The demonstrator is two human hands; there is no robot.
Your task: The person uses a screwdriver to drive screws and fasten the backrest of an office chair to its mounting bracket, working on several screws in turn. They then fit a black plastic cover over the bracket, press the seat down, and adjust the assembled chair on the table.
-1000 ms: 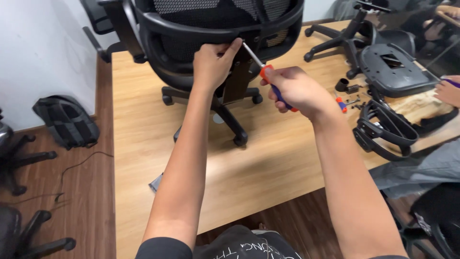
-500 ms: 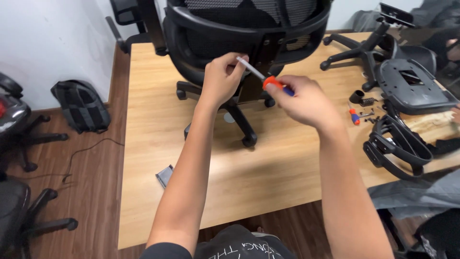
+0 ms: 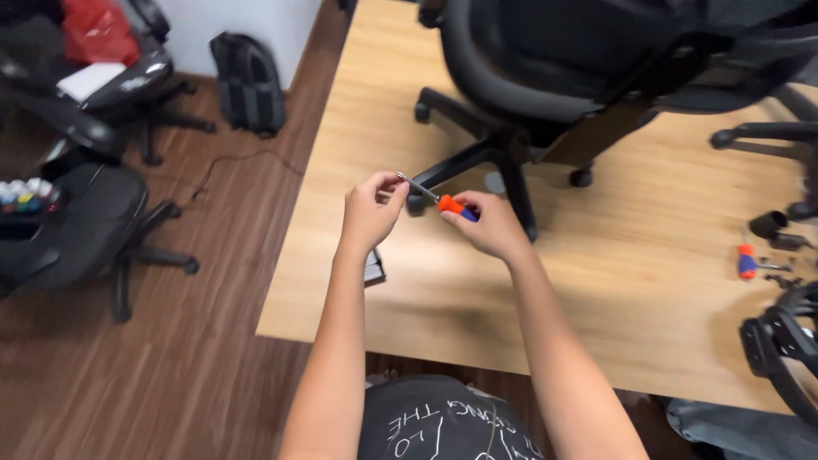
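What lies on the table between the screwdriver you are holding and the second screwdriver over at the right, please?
In the head view, only bare wooden table lies between the held screwdriver and the second screwdriver.

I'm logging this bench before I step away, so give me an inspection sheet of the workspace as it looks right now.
Surface: wooden table, light.
Job's things: screwdriver, orange and blue handle; office chair standing on the table.
Clutter: second screwdriver, small black parts, black chair part at right edge.
Grippers: right hand grips the handle; left hand pinches the shaft tip.
Cables: thin cable on floor.
Surroundings: backpack, chairs left.
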